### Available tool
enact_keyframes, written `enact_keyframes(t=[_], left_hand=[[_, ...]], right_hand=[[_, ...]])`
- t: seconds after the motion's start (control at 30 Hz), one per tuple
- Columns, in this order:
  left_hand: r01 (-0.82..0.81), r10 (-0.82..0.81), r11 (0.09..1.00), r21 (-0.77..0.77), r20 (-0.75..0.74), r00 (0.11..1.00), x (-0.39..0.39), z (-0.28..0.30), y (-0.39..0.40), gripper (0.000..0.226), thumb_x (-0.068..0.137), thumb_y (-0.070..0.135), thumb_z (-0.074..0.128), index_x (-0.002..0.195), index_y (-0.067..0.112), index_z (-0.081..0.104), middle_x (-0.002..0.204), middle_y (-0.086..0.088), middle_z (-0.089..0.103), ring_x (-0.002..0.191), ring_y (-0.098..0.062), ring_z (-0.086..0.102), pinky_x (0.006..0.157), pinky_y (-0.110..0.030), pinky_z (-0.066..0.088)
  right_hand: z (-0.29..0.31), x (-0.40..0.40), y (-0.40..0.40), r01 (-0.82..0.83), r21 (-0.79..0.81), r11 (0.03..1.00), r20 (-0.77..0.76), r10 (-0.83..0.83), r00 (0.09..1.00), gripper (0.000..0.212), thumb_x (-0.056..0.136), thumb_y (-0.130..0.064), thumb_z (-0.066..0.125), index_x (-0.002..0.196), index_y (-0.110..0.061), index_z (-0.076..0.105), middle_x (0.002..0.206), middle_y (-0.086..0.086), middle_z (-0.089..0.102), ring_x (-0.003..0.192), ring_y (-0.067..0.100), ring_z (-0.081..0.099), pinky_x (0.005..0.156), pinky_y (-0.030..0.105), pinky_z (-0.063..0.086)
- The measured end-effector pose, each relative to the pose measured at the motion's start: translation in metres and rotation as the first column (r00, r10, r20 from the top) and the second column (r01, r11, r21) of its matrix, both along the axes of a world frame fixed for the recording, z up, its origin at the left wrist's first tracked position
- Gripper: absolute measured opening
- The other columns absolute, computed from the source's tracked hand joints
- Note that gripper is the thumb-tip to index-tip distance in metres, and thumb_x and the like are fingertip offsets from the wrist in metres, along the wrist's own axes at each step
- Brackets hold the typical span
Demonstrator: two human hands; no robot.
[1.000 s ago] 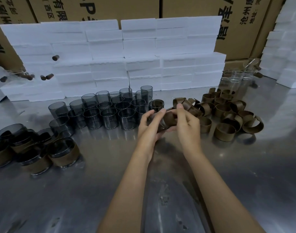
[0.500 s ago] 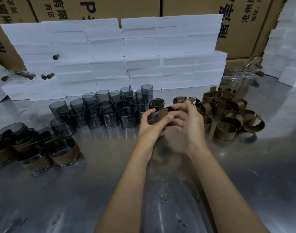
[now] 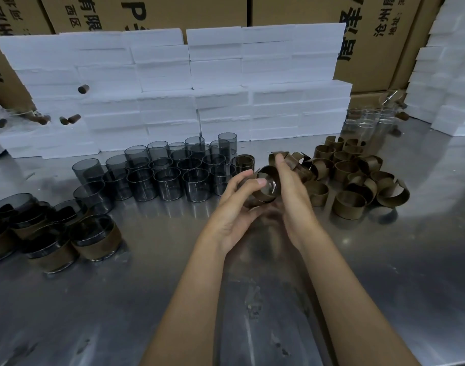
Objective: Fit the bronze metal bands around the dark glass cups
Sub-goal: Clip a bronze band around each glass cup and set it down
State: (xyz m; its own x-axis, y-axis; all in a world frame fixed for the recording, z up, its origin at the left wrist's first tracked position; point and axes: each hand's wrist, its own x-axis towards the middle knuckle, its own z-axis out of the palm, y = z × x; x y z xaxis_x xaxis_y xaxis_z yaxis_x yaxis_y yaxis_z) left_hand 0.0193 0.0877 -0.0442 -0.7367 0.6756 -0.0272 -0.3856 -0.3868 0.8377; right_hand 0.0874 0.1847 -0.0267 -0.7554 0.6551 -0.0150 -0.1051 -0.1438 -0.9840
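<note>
Item: one dark glass cup [image 3: 268, 186] wearing a bronze band [image 3: 263, 198], held tilted above the desk [image 3: 384, 260] in my left hand [image 3: 235, 207], grip curled around it, thumb on the rim, my right hand [image 3: 292, 196] cupping its far side, bare desk below, plain cups [image 3: 170, 178] left, loose bands [image 3: 358, 180] right.

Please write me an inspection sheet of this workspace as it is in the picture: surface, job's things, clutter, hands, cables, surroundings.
Surface: metal table, scuffed, reflective.
Job's things: unbanded dark cups grouped centre; loose bronze bands piled right; banded cups at left.
Clutter: clear glass cups far right; small brown pieces on the foam.
Hands: left hand and right hand hold one cup with a band above the table.
Cables: nothing seen.
Surroundings: white foam blocks stacked behind, cardboard boxes beyond.
</note>
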Motion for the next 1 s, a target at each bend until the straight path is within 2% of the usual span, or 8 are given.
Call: enact_keyframes(t=[0.07,0.13,0.27,0.43,0.6,0.73,0.87,1.0], left_hand=[[0.017,-0.018,1.000,-0.011,-0.028,0.999,0.001,-0.001,-0.001,0.071,0.062,0.023,0.088,0.128,0.016,0.063,0.108,-0.007,0.075,0.107,-0.024,0.071,0.096,-0.046,0.058],[0.019,-0.020,0.999,-0.027,-0.046,0.999,0.000,-0.001,-0.004,0.072,0.064,0.024,0.088,0.130,0.015,0.062,0.117,-0.010,0.074,0.116,-0.026,0.068,0.094,-0.043,0.058],[0.027,-0.031,0.998,-0.055,-0.058,0.998,-0.002,-0.001,-0.011,0.075,0.068,0.025,0.087,0.136,0.012,0.060,0.129,-0.017,0.068,0.125,-0.030,0.064,0.101,-0.049,0.055],[0.044,-0.045,0.998,-0.055,-0.030,0.999,-0.001,0.000,-0.011,0.066,0.079,0.019,0.077,0.140,0.010,0.057,0.134,-0.021,0.065,0.126,-0.030,0.064,0.105,-0.049,0.053],[0.037,-0.038,0.998,-0.055,-0.013,0.999,0.000,0.002,-0.011,0.068,0.078,0.016,0.073,0.143,0.007,0.054,0.136,-0.023,0.063,0.129,-0.033,0.061,0.106,-0.050,0.052],[0.036,-0.036,0.998,-0.044,0.003,0.999,0.001,0.004,-0.011,0.069,0.077,0.014,0.071,0.143,0.006,0.054,0.137,-0.024,0.062,0.129,-0.035,0.060,0.104,-0.048,0.054],[0.053,-0.053,0.998,-0.022,0.012,0.999,0.001,0.003,-0.012,0.054,0.087,0.004,0.062,0.140,0.000,0.055,0.135,-0.030,0.059,0.119,-0.033,0.063,0.091,-0.043,0.060],[0.067,-0.067,0.998,0.002,0.060,0.996,0.003,0.007,-0.013,0.059,0.083,0.014,0.069,0.139,0.001,0.056,0.126,-0.021,0.064,0.113,-0.029,0.066,0.087,-0.040,0.060]], right_hand=[[0.000,0.000,0.000,-0.130,-0.009,0.992,0.031,0.130,0.991,0.065,0.077,-0.079,0.057,0.112,-0.029,0.077,0.113,-0.003,0.078,0.113,0.017,0.070,0.110,0.048,0.048],[0.000,0.001,0.000,-0.177,0.042,0.983,0.057,0.175,0.983,0.066,0.076,-0.084,0.052,0.108,-0.034,0.079,0.112,-0.004,0.078,0.114,0.016,0.070,0.112,0.047,0.046],[-0.003,0.002,-0.001,-0.190,0.142,0.972,0.123,0.173,0.977,0.075,0.074,-0.093,0.043,0.106,-0.036,0.080,0.109,-0.010,0.078,0.115,0.009,0.068,0.112,0.043,0.045],[-0.002,0.004,-0.002,-0.154,0.198,0.968,0.114,0.133,0.984,0.070,0.076,-0.091,0.037,0.097,-0.040,0.081,0.099,-0.015,0.079,0.098,-0.003,0.071,0.105,0.035,0.050],[-0.001,0.005,-0.005,-0.134,0.199,0.971,0.081,0.120,0.990,0.065,0.079,-0.086,0.035,0.085,-0.040,0.081,0.092,-0.017,0.079,0.087,-0.010,0.069,0.085,0.024,0.048],[-0.006,0.002,-0.004,-0.122,0.210,0.970,0.075,0.108,0.991,0.063,0.094,-0.076,0.031,0.095,-0.035,0.079,0.093,-0.019,0.078,0.089,-0.011,0.068,0.085,0.021,0.048],[-0.015,-0.005,-0.004,0.022,0.202,0.979,0.031,-0.029,0.999,0.053,0.106,-0.059,0.034,0.110,-0.025,0.074,0.102,-0.007,0.076,0.104,0.006,0.068,0.082,0.021,0.047],[-0.018,-0.010,-0.004,0.053,0.242,0.969,0.035,-0.063,0.997,0.050,0.107,-0.057,0.034,0.110,-0.023,0.070,0.104,-0.007,0.073,0.102,0.005,0.066,0.085,0.025,0.047]])
